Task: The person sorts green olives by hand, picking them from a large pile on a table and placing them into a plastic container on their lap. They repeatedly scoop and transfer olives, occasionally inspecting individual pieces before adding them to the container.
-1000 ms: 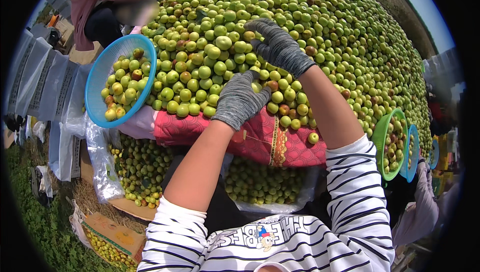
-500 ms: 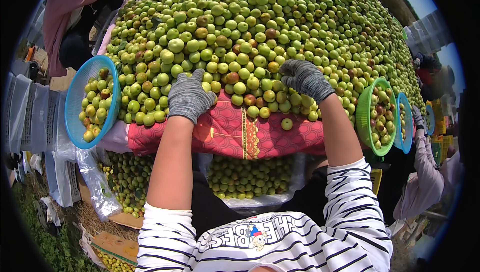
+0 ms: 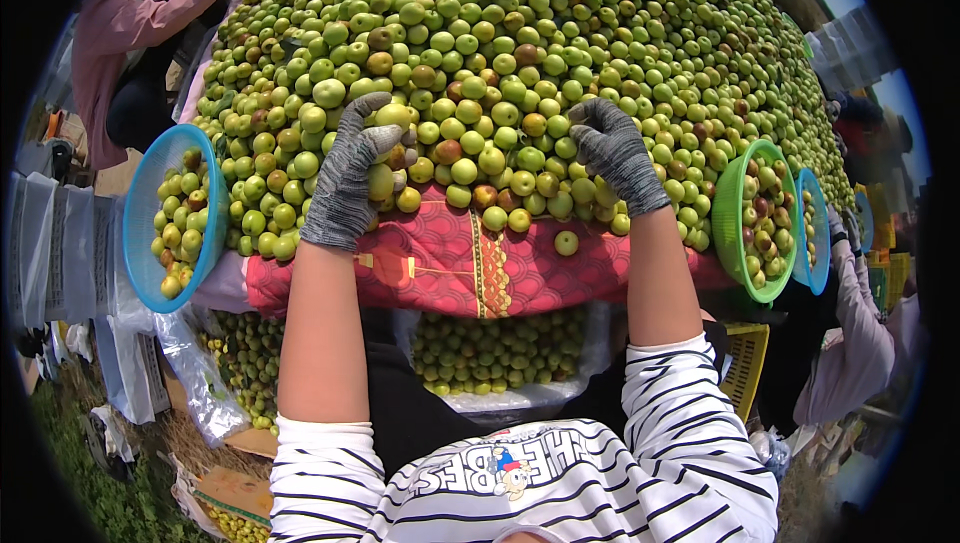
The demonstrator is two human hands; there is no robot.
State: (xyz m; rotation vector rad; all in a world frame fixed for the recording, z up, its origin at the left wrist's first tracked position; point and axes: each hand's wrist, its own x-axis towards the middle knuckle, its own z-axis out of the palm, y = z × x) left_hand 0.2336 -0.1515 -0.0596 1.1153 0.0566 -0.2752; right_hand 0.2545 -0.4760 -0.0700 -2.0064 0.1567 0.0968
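Note:
A large heap of green jujubes [image 3: 480, 53], some blushed red-brown, lies before me and slopes down toward a red patterned cloth [image 3: 420, 263]. My left hand [image 3: 345, 183], in a grey knit glove, curls at the heap's near left edge. Its fingers and thumb close round a pale green jujube [image 3: 381, 181], and another shows by the fingertips. Also gloved, my right hand [image 3: 618, 155] hovers low over the heap's near right part. Its thumb and forefinger are bent and slightly apart, with no fruit seen between them; the other fingers are partly hidden.
A blue basket [image 3: 137, 218] of jujubes leans at the left; a green basket [image 3: 732, 228] and a smaller blue one [image 3: 820, 243] stand at the right. Below the cloth is a plastic-lined container [image 3: 597, 343] of jujubes. People work at both sides; a yellow crate [image 3: 742, 368] sits lower right.
My left hand has turned and shifted slightly left, its fingers now curled round fruit. My right hand has moved a little and its fingers are still bent. The view has shifted slightly.

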